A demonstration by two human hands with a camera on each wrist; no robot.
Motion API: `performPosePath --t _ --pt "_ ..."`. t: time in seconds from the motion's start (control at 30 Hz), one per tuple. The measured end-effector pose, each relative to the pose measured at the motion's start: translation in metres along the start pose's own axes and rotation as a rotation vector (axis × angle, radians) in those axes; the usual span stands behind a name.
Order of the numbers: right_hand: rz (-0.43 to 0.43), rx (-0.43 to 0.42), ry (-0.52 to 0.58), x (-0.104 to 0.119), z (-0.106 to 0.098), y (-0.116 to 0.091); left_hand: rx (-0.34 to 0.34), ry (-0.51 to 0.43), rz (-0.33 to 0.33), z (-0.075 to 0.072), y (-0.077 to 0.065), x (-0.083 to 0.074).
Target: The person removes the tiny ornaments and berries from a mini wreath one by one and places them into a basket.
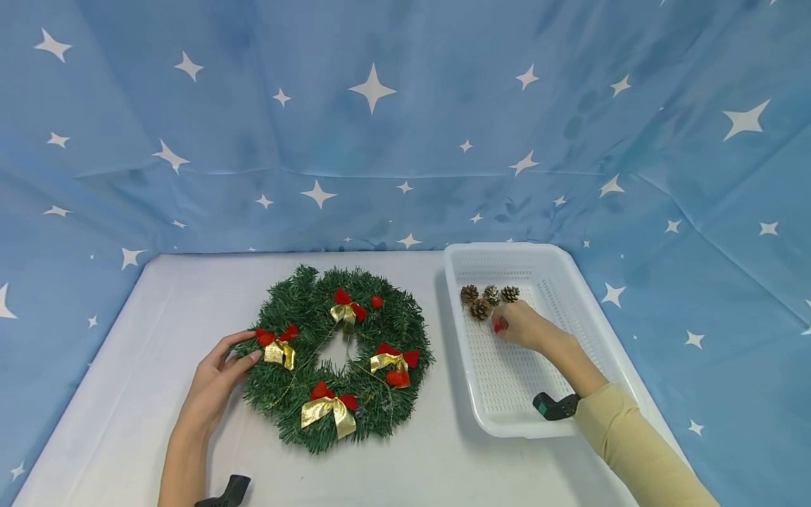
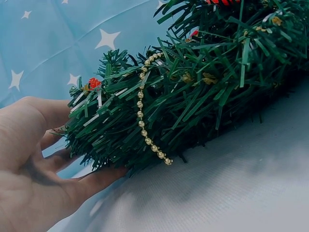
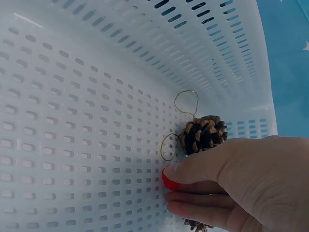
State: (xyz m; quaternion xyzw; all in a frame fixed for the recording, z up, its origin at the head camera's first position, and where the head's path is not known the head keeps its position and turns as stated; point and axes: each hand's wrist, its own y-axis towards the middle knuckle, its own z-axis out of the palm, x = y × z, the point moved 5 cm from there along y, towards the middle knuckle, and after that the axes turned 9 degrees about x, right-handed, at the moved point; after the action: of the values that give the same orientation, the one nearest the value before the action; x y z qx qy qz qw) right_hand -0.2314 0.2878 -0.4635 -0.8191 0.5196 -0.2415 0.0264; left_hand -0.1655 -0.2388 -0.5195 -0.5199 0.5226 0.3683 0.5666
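Note:
A green artificial wreath (image 1: 386,320) lies on the white-covered table, with red-and-gold bows and small red balls among its needles. My left hand (image 1: 212,380) holds its left edge beside a bow (image 1: 277,346); in the left wrist view, thumb and fingers stand around the needles. A gold bead string (image 2: 141,123) hangs over that edge. Inside the white plastic basket (image 1: 467,352), my right hand (image 1: 522,325) pinches a small red ball (image 3: 169,180) between thumb and fingers. Several pine cones (image 1: 480,308) lie beside it, one with a thin gold loop (image 3: 166,147). My fingers hide part of the ball.
The basket stands on the right side of the table, its perforated walls rising around the right hand. Blue cloth (image 1: 405,141) with white stars hangs behind and at both sides. White table cover (image 1: 127,394) stretches left of the wreath.

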Motion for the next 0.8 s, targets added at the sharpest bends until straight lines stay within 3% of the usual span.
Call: performPosePath --t 0.37,0.8 --pt "0.029 -0.004 -0.012 0.002 -0.003 -0.001 0.007 -0.008 -0.021 0.000 0.000 0.004" --pt "-0.018 -0.057 0.002 0.015 -0.018 -0.010 0.008 0.012 -0.020 0.000 0.001 0.005"
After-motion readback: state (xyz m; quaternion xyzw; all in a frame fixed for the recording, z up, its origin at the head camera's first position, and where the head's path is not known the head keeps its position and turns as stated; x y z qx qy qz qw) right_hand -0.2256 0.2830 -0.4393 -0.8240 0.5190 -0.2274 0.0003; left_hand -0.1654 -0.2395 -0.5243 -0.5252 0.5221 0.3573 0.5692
